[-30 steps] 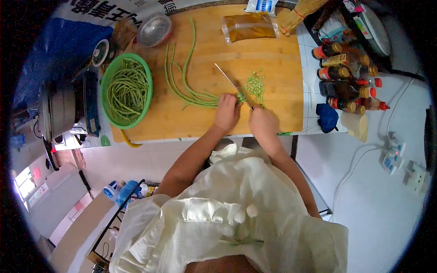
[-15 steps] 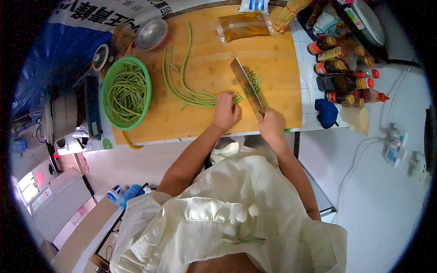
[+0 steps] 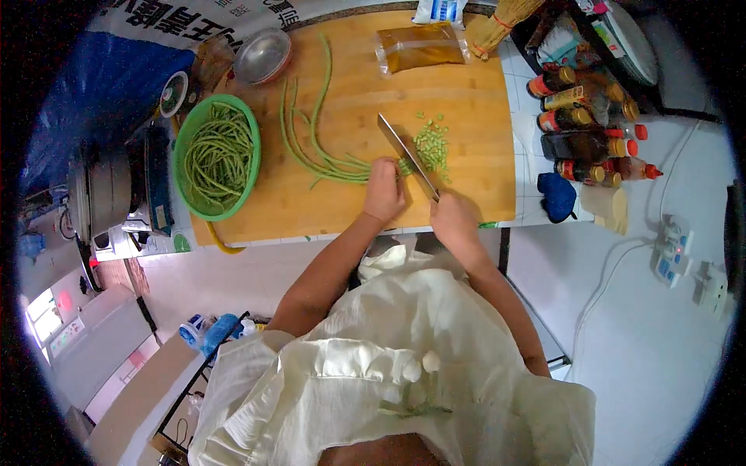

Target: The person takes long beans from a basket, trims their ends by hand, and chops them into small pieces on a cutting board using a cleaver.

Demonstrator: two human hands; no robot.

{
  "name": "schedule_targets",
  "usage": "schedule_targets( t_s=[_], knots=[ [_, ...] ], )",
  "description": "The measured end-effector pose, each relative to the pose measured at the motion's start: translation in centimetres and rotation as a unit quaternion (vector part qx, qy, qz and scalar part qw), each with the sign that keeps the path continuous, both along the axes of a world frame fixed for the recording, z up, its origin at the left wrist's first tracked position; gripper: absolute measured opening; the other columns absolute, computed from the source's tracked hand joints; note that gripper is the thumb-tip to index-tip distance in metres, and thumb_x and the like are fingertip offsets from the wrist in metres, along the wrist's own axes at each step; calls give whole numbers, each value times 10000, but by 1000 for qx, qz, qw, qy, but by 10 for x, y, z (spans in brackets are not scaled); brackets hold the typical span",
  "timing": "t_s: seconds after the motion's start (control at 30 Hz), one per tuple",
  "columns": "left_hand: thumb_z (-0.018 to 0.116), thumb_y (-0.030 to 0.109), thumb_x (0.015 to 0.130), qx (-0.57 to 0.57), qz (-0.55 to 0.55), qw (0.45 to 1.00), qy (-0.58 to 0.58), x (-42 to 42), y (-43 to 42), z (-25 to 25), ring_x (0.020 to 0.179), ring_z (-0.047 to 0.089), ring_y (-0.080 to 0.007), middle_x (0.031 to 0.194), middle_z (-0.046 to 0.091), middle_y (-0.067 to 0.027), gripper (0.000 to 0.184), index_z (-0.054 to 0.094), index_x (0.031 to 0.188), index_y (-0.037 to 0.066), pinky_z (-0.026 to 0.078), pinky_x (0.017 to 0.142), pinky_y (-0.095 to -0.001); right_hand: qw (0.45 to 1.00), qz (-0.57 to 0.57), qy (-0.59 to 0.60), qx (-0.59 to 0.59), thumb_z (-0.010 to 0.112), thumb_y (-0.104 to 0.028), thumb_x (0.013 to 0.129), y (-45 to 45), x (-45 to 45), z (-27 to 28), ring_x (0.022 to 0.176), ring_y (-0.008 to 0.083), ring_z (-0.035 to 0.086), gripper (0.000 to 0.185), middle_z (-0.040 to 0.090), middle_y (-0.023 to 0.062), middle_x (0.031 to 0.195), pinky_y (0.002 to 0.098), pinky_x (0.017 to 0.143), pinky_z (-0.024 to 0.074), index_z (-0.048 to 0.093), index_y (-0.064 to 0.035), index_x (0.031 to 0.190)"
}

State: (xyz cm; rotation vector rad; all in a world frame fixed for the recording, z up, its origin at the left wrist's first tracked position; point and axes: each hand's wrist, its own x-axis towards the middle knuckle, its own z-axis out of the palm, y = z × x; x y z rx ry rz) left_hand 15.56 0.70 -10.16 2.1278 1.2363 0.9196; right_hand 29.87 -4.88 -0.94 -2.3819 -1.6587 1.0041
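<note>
My left hand (image 3: 384, 191) is closed over a bundle of long green beans (image 3: 336, 167), whose uncut lengths trail leftward and up the board. Gripped by its handle in my right hand (image 3: 455, 220) is a cleaver (image 3: 409, 157), its blade slanting up and to the left against the bean ends beside my left fingers. Small chopped bean pieces (image 3: 431, 144) lie in a loose pile just right of the blade. Under everything is a wooden cutting board (image 3: 365, 93). At its left stands a green basket (image 3: 254, 172) full of whole long beans (image 3: 221, 159).
At the back are a metal bowl (image 3: 263, 57), a packet of brown liquid (image 3: 420, 48) and a straw brush (image 3: 501, 27). Several sauce bottles (image 3: 567, 119) stand to the right, near a blue cloth bundle (image 3: 556, 196). A power strip (image 3: 673, 250) is farther right.
The cleaver has moved left, from beside the cut pieces to the bean ends by my left fingers. More of the chopped pile now shows. My left hand has barely moved.
</note>
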Motion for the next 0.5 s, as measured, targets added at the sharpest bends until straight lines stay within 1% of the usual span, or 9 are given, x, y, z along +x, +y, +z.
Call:
schedule_targets(
  t_s=[0.07, 0.13, 0.23, 0.27, 0.33, 0.43, 0.5],
  knots=[
    [553, -63, 652, -2, 1, 1000, 9, 1, 0, 0, 883, 445, -399, 926, 451, -221, 295, 428, 916, -21, 381, 778, -449, 1000, -5, -13, -21, 546, -202, 832, 10, -6, 4, 703, 400, 614, 209, 628, 208, 727, 486, 630, 474, 629, -11, 852],
    [545, -65, 642, -2, 1, 1000, 19, 2, 0, 4, 862, 437, -400, 904, 441, -219, 292, 427, 906, -22, 376, 761, -458, 998, 29, -29, -43, 534, -180, 826, 21, -10, 4, 718, 387, 625, 189, 636, 199, 735, 486, 633, 481, 634, -23, 857],
    [532, -67, 620, -19, 6, 999, 51, 4, 0, 9, 818, 412, -400, 859, 415, -212, 293, 418, 886, -21, 362, 723, -464, 998, 12, -8, -68, 530, -170, 824, 34, -17, -2, 751, 380, 631, 189, 641, 203, 773, 479, 650, 490, 633, -24, 884],
    [531, -68, 612, -4, 8, 999, 44, 4, 1, 10, 812, 406, -399, 853, 409, -212, 294, 415, 877, -19, 357, 714, -465, 998, 11, -6, -66, 530, -170, 824, 34, -18, -5, 751, 380, 631, 189, 641, 203, 773, 479, 650, 490, 633, -24, 884],
    [530, -68, 603, 13, 5, 999, 40, 4, -1, 9, 805, 400, -398, 847, 403, -211, 295, 411, 868, -18, 351, 705, -466, 1000, 16, -12, -19, 529, -179, 830, 31, -20, -15, 784, 379, 629, 200, 639, 213, 813, 476, 673, 493, 627, -22, 905],
    [527, -71, 599, 0, -2, 1000, 32, 4, 0, 9, 809, 402, -398, 854, 408, -208, 295, 413, 866, -14, 350, 704, -469, 999, 5, -38, -39, 542, -194, 830, 15, -12, -22, 789, 381, 625, 206, 637, 217, 835, 479, 690, 488, 622, -26, 919],
    [530, -76, 594, -48, 1, 998, 44, 3, -1, 13, 817, 404, -395, 870, 414, -202, 301, 415, 864, -10, 358, 710, -456, 999, 8, -24, -30, 553, -205, 828, -3, 5, -20, 778, 385, 623, 210, 638, 214, 825, 479, 695, 486, 624, -28, 914]
  ],
)
